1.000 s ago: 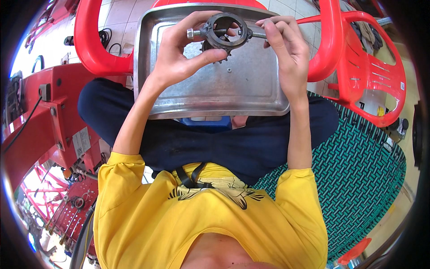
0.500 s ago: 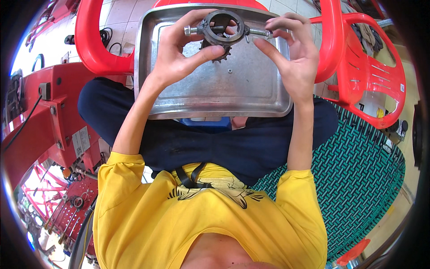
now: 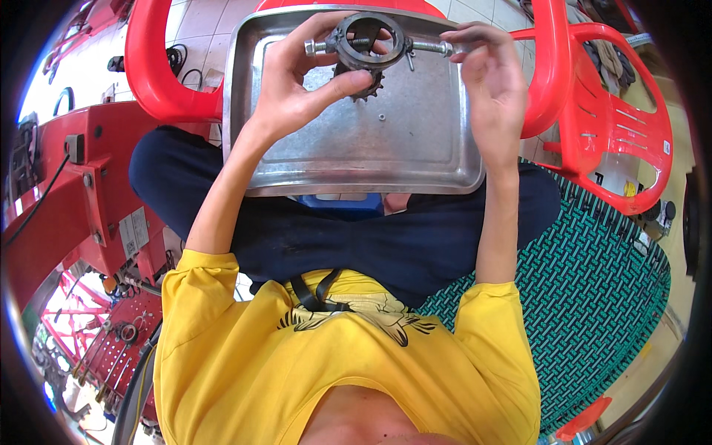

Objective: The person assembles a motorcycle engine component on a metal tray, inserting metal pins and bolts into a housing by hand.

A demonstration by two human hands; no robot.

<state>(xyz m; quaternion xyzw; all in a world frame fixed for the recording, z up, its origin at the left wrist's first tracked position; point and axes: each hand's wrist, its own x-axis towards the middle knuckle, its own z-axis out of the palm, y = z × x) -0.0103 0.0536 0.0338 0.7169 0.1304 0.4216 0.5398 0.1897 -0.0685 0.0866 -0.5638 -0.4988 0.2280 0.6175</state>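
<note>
Right hand [image 3: 493, 81] has shifted outward along the threaded rod since the earlier frames, its fingertips now at the rod's right end.
Left hand [image 3: 300, 85] grip is clamped on the dark ring-shaped part [image 3: 368, 41], thumb pressed beneath it against the small toothed sprocket [image 3: 361, 81]; right grip is pinched together on the threaded rod [image 3: 426, 47] passing through the ring. Assembly is held above the far half of the metal tray [image 3: 415, 159] resting on the lap, between red chair arms [image 3: 148, 67]. Judged good practice: steady the ring with the left hand, turn the rod squarely with the fingertips, and work over the tray so the loose nut [image 3: 380, 116] and anything dropped stay caught.
</note>
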